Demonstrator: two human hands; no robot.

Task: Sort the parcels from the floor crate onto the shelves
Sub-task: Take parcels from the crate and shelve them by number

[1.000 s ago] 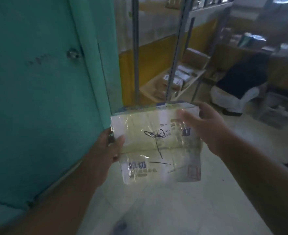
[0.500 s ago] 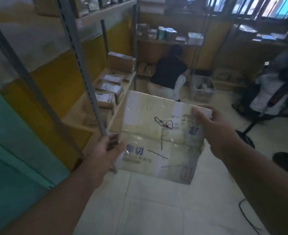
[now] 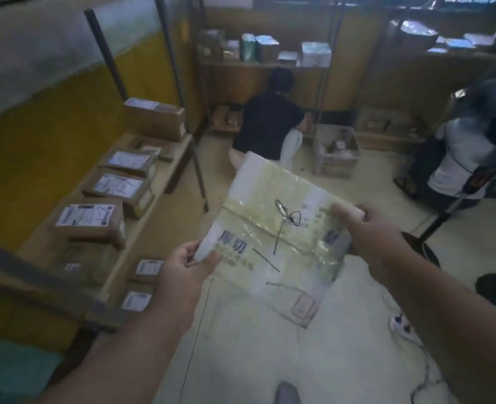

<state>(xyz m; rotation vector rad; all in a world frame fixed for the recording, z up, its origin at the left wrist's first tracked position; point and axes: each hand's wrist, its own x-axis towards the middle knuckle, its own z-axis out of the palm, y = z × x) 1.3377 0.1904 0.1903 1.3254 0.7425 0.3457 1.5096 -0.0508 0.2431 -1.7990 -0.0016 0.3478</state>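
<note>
The parcel (image 3: 273, 240), a flat pale packet wrapped in clear tape with black pen marks and printed characters on its face, is the landmark here. In the head view, the only one, it is held in the air above the floor (image 3: 241, 360), tilted with its far edge raised. The left hand (image 3: 182, 269) pinches its near left corner, thumb on top and fingers curled under. The right hand (image 3: 372, 231) grips its right edge, thumb across the face.

To the left of the parcel runs a low shelf (image 3: 153, 196) on a metal frame, carrying a row of brown boxes (image 3: 90, 221) with white labels; more boxes sit on the level below. Beyond the parcel a person in a dark top (image 3: 267, 123) crouches by another rack, and a crate (image 3: 335, 151) with packets in it stands on the floor just to that person's right. Further right of the parcel another person in a white top (image 3: 459, 158) is partly in view, blurred.

I judge the step in hand to be carrying, and probably reading the mark, before choosing a place. The next move likely calls for turning left of the parcel toward the low shelf, finding a bare stretch between the boxes, and laying the packet flat without shoving its neighbours. Whether this shelf matches the pen mark I cannot tell.
</note>
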